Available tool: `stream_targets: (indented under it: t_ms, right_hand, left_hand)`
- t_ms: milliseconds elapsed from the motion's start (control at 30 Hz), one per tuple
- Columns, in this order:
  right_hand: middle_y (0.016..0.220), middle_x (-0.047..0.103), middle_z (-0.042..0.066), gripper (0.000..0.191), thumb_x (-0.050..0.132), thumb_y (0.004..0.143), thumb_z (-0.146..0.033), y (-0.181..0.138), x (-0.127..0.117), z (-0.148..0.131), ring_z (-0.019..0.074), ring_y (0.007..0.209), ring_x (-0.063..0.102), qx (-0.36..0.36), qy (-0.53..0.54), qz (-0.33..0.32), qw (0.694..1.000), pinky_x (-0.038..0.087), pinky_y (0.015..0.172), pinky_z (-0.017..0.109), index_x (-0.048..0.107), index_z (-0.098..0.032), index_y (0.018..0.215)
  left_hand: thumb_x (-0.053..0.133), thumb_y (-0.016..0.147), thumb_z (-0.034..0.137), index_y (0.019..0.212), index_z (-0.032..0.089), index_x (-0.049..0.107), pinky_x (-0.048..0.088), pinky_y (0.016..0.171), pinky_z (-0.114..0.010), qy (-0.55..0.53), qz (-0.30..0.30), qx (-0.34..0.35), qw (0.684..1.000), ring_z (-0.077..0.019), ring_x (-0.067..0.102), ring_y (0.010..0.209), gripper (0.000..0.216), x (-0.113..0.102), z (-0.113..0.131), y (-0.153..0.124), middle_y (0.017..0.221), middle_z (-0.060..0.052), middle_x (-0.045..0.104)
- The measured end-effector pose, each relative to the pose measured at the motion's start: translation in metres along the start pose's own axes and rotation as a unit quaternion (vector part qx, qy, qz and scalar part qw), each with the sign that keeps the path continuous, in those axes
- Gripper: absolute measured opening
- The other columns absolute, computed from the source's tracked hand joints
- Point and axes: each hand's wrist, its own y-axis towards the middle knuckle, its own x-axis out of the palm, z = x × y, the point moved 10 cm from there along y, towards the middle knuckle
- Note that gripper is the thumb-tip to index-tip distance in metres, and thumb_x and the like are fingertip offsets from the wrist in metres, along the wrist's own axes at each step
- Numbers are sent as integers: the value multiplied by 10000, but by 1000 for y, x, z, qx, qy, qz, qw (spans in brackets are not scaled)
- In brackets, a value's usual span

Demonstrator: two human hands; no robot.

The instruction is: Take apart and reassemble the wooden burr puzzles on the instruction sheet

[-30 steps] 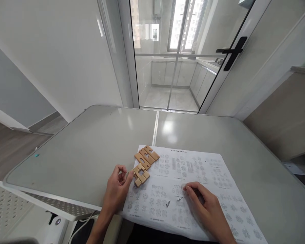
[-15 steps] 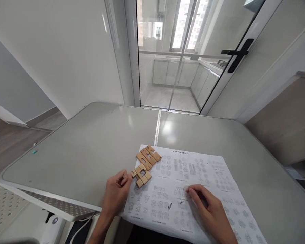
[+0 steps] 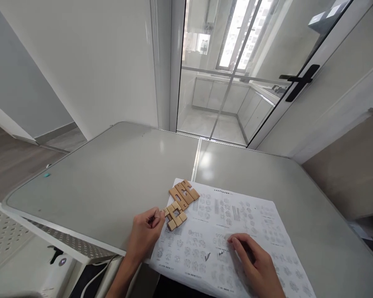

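Note:
Light wooden puzzle pieces (image 3: 176, 216), fitted together around a small square gap, lie at the upper left of a printed paper sheet (image 3: 236, 223). My left hand (image 3: 146, 231) is closed in a pinch at their left end, its fingertips covering part of a numbered piece. Just behind them, touching, sits a group of darker wooden pieces (image 3: 184, 194) with numbers and cut-out notches. My right hand (image 3: 255, 261) rests on the sheet, fingers curled and thumb near the index fingertip, with nothing visible in it. Small dark marks or bits (image 3: 207, 256) show on the paper between my hands.
The grey table (image 3: 136, 165) has a metal seam (image 3: 197, 159) down its middle. Near its left edge lies a small teal object (image 3: 47, 175). A white perforated shelf (image 3: 6, 225) and a cable (image 3: 95, 275) are at the lower left. Beyond the table stands a glass door (image 3: 217, 99).
The view has shifted slightly. My left fingertips now cover more of the left end of the light wooden pieces. My right hand stays about where it was on the sheet.

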Motion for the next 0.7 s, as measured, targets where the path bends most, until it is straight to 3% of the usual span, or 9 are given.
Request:
stream_targets:
  t_ms: [300,700]
  right_hand:
    - [965,784,77,435,622,957,-657,-5,2,-7,272,892,736,26,49,31,998,589,722,294,765,-250,900]
    - [923,775,57,445,608,961,-672,-3,8,-3,249,855,716,38,71,22,997,551,694,273,750,-256,896]
  left_hand:
    - [522,906,460,613,232,227,248,532,-225,13,-7,9,1000,-104,220,569,474,0,3,2,598,67,208]
    - [535,906,496,615,236,273,283,532,-229,21,-9,-3,1000,-108,261,561,470,-2,0,2,596,66,244]
